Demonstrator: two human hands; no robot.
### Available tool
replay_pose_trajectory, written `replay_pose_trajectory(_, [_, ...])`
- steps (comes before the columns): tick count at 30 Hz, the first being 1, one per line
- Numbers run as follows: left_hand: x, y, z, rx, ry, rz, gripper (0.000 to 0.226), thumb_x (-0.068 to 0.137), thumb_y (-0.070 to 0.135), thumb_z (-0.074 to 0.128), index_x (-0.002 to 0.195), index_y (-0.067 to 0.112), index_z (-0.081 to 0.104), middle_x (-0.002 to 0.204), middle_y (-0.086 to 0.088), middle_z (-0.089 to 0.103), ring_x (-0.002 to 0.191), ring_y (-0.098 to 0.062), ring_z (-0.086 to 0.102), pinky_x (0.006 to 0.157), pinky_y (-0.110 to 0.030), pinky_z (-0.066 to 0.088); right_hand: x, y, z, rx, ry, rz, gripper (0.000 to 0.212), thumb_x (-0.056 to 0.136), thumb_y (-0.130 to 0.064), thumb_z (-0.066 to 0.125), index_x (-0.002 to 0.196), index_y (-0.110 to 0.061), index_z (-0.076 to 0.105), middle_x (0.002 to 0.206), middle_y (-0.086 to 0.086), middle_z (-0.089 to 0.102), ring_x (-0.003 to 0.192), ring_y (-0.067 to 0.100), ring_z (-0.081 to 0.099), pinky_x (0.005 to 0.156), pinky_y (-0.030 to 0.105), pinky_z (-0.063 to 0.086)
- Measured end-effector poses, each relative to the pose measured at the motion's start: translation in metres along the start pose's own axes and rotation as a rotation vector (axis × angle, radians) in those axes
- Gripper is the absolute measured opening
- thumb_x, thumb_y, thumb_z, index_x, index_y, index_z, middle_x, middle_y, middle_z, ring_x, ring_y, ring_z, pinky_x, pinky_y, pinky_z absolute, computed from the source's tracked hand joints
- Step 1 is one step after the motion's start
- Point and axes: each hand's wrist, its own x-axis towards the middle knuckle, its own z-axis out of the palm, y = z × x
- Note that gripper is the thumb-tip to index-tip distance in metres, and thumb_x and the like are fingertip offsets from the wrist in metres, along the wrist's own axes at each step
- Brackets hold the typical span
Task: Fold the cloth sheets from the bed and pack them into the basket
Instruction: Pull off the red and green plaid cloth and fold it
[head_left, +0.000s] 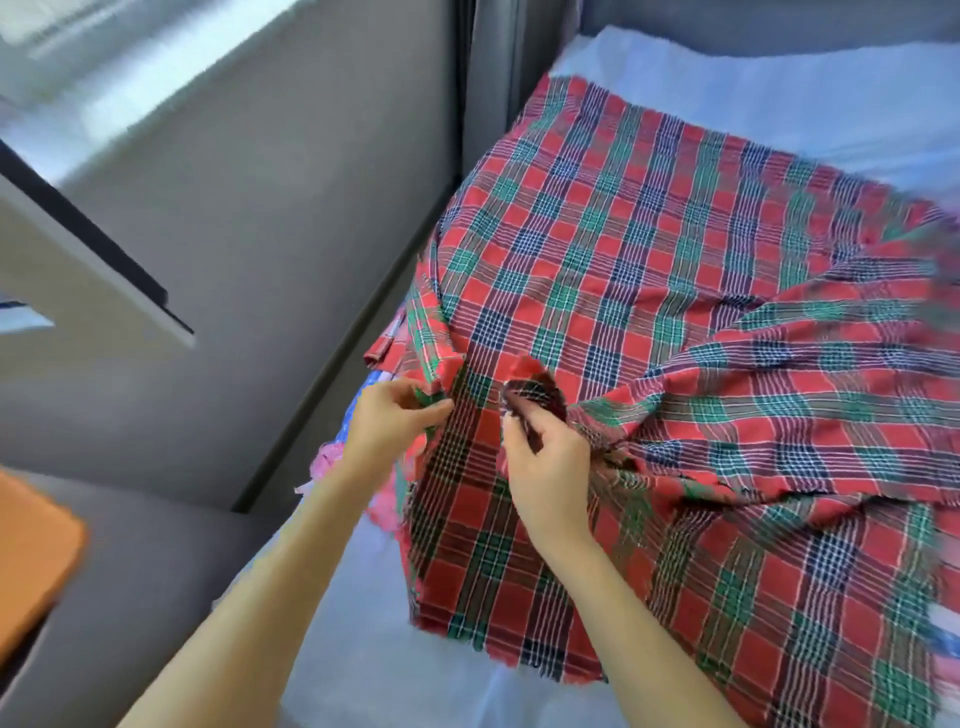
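Observation:
A large red, green and navy plaid cloth sheet (649, 291) is spread over a heap on the bed (779, 88), rumpled toward the right and hanging down at the near left. My left hand (387, 421) pinches a fold of its left edge. A hand's width to the right, my right hand (545, 457) grips a bunched bit of the same cloth, lifted slightly off the pile. No basket is in view.
Other cloths in pink and blue (332, 457) peek out under the plaid sheet at its left side. A grey wall (260, 234) runs along the bed's left. An orange object (31, 556) sits at the lower left edge. The bed's white cover (363, 649) shows near me.

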Motion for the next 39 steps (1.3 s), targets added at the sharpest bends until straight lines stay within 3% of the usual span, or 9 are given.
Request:
replay_pose_trajectory(4, [-0.018, 0.039, -0.004, -0.226, -0.151, -0.063, 0.006, 0.081, -0.002, 0.067, 0.085, -0.002, 0.064, 0.069, -0.007, 0.063, 0.056, -0.009, 0.058, 0.058, -0.018, 0.049, -0.001, -0.026, -0.002, -0.047, 0.049, -0.143, 0.029, 0.089, -0.01, 0.055, 0.114, -0.003, 0.067, 0.104, 0.009, 0.071, 0.09, 0.01, 0.065, 0.085, 0.027, 0.051])
replay_pose_trajectory(7, [-0.035, 0.057, -0.004, -0.268, -0.272, -0.091, 0.011, 0.082, -0.003, 0.065, 0.093, -0.006, 0.065, 0.08, -0.012, 0.065, 0.074, -0.022, 0.062, 0.079, -0.034, 0.051, -0.005, -0.038, -0.01, -0.066, 0.071, -0.254, 0.029, 0.089, -0.006, 0.055, 0.115, -0.002, 0.066, 0.108, 0.008, 0.07, 0.101, 0.013, 0.064, 0.091, 0.012, 0.042])
replay_pose_trajectory(11, [-0.049, 0.081, 0.004, -0.243, -0.336, -0.098, 0.019, 0.085, -0.014, 0.05, 0.081, -0.001, 0.064, 0.073, -0.01, 0.064, 0.073, -0.025, 0.061, 0.08, -0.038, 0.05, -0.01, -0.042, -0.019, -0.117, 0.048, -0.325, 0.032, 0.087, -0.003, 0.052, 0.116, -0.001, 0.065, 0.11, 0.01, 0.069, 0.102, 0.012, 0.062, 0.094, 0.005, 0.036])
replay_pose_trajectory(15, [-0.05, 0.1, 0.014, -0.175, -0.318, -0.111, 0.032, 0.08, -0.016, 0.034, 0.064, 0.001, 0.055, 0.059, -0.009, 0.052, 0.056, -0.021, 0.049, 0.059, -0.029, 0.041, -0.013, -0.037, -0.026, -0.149, 0.032, -0.397, 0.03, 0.082, 0.002, 0.051, 0.106, 0.001, 0.069, 0.09, 0.011, 0.071, 0.082, 0.02, 0.065, 0.077, 0.023, 0.049])
replay_pose_trajectory(18, [-0.051, 0.104, 0.022, -0.153, -0.308, -0.13, 0.016, 0.073, -0.005, 0.045, 0.06, 0.003, 0.051, 0.058, -0.008, 0.047, 0.057, -0.021, 0.045, 0.058, -0.03, 0.038, -0.013, -0.034, -0.033, -0.162, 0.005, -0.379, 0.03, 0.084, 0.0, 0.049, 0.106, -0.001, 0.069, 0.087, 0.011, 0.07, 0.079, 0.022, 0.065, 0.073, 0.028, 0.051])
replay_pose_trajectory(23, [-0.054, 0.107, 0.029, -0.141, -0.477, -0.121, 0.022, 0.088, 0.01, 0.056, 0.066, 0.008, 0.056, 0.059, -0.001, 0.057, 0.057, -0.013, 0.055, 0.062, -0.024, 0.047, -0.01, -0.03, -0.042, -0.176, -0.026, -0.369, 0.031, 0.085, -0.003, 0.047, 0.108, -0.003, 0.069, 0.094, 0.01, 0.071, 0.086, 0.021, 0.065, 0.083, 0.018, 0.047])
replay_pose_trajectory(29, [-0.05, 0.121, 0.043, -0.017, -0.423, -0.049, 0.027, 0.088, 0.015, 0.063, 0.063, 0.008, 0.054, 0.056, 0.002, 0.053, 0.058, -0.012, 0.051, 0.06, -0.021, 0.045, -0.016, -0.025, -0.053, -0.086, -0.001, -0.362, 0.045, 0.085, 0.002, 0.055, 0.128, -0.01, 0.058, 0.114, 0.004, 0.067, 0.106, 0.011, 0.058, 0.094, 0.002, 0.034])
replay_pose_trajectory(35, [-0.049, 0.167, 0.053, 0.317, -0.271, 0.172, 0.039, 0.088, 0.031, 0.064, 0.08, -0.007, 0.064, 0.069, -0.011, 0.056, 0.066, -0.021, 0.054, 0.068, -0.033, 0.049, -0.026, -0.009, -0.068, -0.003, 0.186, -0.258, 0.048, 0.088, -0.008, 0.06, 0.133, -0.011, 0.047, 0.113, -0.001, 0.063, 0.101, 0.011, 0.06, 0.089, 0.025, 0.05])
replay_pose_trajectory(39, [-0.054, 0.217, 0.054, 0.325, -0.227, 0.26, 0.047, 0.09, 0.038, 0.06, 0.087, -0.009, 0.065, 0.068, -0.011, 0.057, 0.052, -0.017, 0.052, 0.054, -0.026, 0.048, -0.018, -0.009, -0.084, -0.342, 0.307, -0.257, 0.047, 0.08, -0.036, 0.067, 0.114, -0.006, 0.058, 0.097, 0.003, 0.063, 0.087, 0.02, 0.061, 0.073, 0.031, 0.054])
